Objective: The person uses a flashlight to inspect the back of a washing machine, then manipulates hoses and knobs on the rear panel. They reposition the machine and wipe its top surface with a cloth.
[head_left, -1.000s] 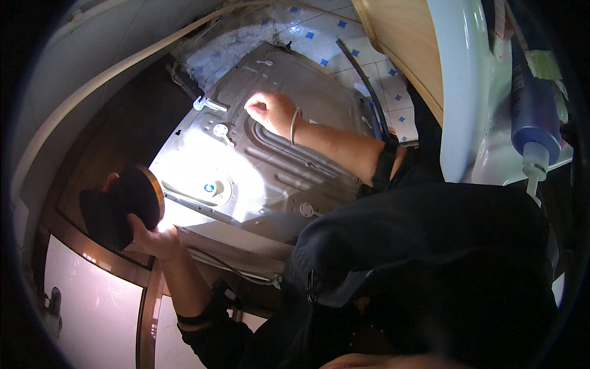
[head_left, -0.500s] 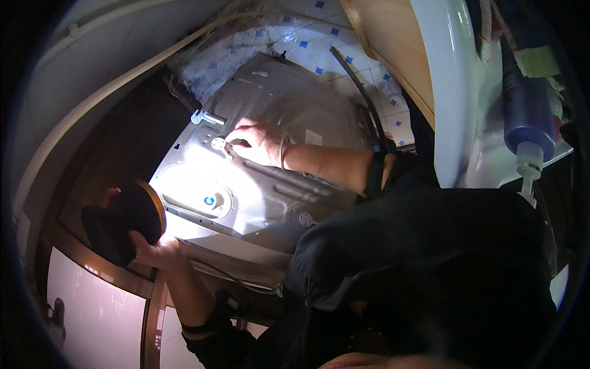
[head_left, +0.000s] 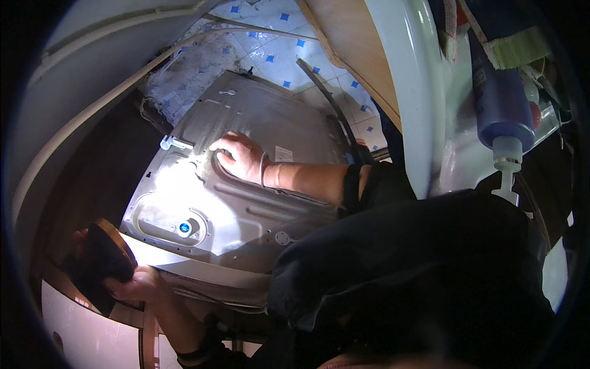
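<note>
My left hand (head_left: 136,284) is closed around a black hand lamp (head_left: 101,261) with a round head and an orange-brown rim. Its beam falls on a grey metal panel (head_left: 258,227) with pressed ridges, lying below me. Over the panel my right hand (head_left: 238,157) is bent, thumb and fingers curled together close to the surface; whatever they grip cannot be made out. Left of those fingertips a pale blue plastic fitting (head_left: 175,143) sticks out by the panel's edge. A blue-centred round knob (head_left: 184,228) sits in a recess nearer me. Glare hides part of the panel.
A pale pipe (head_left: 92,107) curves along the left wall. Behind the panel are white tiles with blue diamonds (head_left: 316,92) and a dark hose (head_left: 326,95). At right stand a white basin (head_left: 412,92) and a purple pump bottle (head_left: 505,111). My dark-clothed knee (head_left: 369,246) is in front.
The whole view has shifted, so the panel sits lower and further left. The lamp has dropped slightly against the panel. My right hand has drawn a little away from the pale blue fitting.
</note>
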A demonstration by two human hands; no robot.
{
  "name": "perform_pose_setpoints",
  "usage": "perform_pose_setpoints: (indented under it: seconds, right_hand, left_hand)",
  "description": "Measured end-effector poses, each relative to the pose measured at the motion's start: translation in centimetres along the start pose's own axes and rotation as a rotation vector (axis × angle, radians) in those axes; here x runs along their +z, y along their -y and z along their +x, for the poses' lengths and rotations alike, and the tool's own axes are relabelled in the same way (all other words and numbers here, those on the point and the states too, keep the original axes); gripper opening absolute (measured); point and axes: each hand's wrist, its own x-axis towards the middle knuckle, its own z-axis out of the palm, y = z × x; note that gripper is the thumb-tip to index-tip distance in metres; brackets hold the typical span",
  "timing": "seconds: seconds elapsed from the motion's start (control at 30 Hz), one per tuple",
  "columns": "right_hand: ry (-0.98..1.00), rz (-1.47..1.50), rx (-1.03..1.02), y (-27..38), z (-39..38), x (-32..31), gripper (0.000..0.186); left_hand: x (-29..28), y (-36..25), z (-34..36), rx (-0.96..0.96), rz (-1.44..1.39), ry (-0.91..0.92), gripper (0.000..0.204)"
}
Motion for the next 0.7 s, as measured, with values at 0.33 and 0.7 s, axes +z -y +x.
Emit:
perform_pose_setpoints:
  seconds: [0.33, 0.7]
  right_hand:
    - [-0.030, -0.086, 0.113, -2.7, -1.6, -2.0, 0.023]
    - [0.038, -0.059, 0.228, -3.6, -1.9, -2.1, 0.023]
  left_hand:
    - [-0.4, -0.9, 1.4, -0.209, 0.027, 0.129, 0.055]
    - [-0.7, -2.5, 2.4, -1.043, -1.371, -0.238, 0.037]
